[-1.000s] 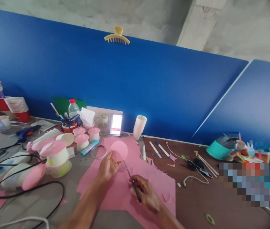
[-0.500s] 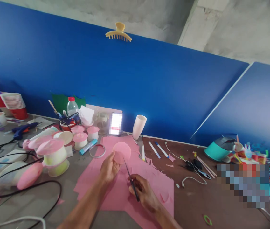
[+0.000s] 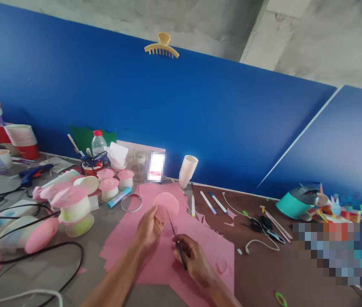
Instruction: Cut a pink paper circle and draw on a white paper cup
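Observation:
My left hand [image 3: 150, 228] pinches the lower left edge of a round pink paper disc [image 3: 168, 204]. In my right hand [image 3: 193, 260] is a pair of dark scissors [image 3: 178, 244], held by the handle end. Their thin blades point up and away from me, with the tips lying at the disc's lower part; whether they are cutting into it I cannot tell. Under both hands spread large sheets of pink paper [image 3: 212, 251], with curled offcuts at the right. Fingers partly hide the disc's lower left rim.
At left stand pink-topped paper-cup pieces [image 3: 72, 202], a glue gun [image 3: 35, 172] and black cables. Behind the paper are a silver ring [image 3: 131, 203], a lit phone [image 3: 156, 167] and tilted white cups [image 3: 187, 171]. Pens [image 3: 208, 202] and a teal tape dispenser [image 3: 296, 202] lie right.
The whole view has shifted slightly, so things appear a little lower and to the right. Both hands keep their holds on the disc and the scissors.

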The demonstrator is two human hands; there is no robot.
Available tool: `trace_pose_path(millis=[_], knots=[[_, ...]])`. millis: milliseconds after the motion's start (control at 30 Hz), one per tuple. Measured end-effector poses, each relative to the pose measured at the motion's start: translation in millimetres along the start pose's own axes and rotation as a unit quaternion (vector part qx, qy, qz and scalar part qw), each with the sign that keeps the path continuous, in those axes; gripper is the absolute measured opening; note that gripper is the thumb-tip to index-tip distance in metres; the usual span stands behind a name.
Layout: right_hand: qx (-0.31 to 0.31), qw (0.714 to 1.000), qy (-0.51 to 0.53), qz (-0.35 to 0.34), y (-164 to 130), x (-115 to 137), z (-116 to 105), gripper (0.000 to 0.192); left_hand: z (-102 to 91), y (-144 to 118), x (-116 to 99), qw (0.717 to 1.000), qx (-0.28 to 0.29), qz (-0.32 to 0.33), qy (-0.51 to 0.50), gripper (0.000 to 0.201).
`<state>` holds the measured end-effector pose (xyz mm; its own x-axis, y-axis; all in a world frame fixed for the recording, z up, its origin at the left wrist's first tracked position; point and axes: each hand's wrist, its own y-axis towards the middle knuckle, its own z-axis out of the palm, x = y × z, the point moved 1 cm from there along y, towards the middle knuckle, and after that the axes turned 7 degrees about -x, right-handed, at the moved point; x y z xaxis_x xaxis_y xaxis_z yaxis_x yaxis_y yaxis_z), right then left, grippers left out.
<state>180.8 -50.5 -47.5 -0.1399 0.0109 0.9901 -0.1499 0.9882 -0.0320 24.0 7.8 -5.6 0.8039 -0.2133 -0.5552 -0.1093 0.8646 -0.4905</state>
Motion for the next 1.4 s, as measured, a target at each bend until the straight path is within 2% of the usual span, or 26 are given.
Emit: trace_pose_path(millis=[267, 500, 1000, 1400], knots=[[-0.004, 1.0, 0.011, 0.008, 0.6, -4.3, 0.2, 0.037, 5.0, -4.7, -1.4, 0.999, -0.007, -0.005, -0.039, 0.018], [-0.003, 0.999, 0.028, 0.015, 0.8, -5.3, 1.4, 0.04, 2.9, -1.6, -1.0, 0.999, -0.012, -0.015, -0.026, 0.019], [-0.013, 0.999, 0.04, 0.019, 2.5, -7.4, 3.4, 0.047, -0.1, 1.2, -1.0, 0.999, 0.03, 0.01, -0.019, 0.016], [-0.018, 0.995, 0.088, 0.04, 4.2, -9.1, 5.5, 0.05, -0.4, 0.8, -2.0, 0.999, 0.027, 0.028, -0.018, 0.018]])
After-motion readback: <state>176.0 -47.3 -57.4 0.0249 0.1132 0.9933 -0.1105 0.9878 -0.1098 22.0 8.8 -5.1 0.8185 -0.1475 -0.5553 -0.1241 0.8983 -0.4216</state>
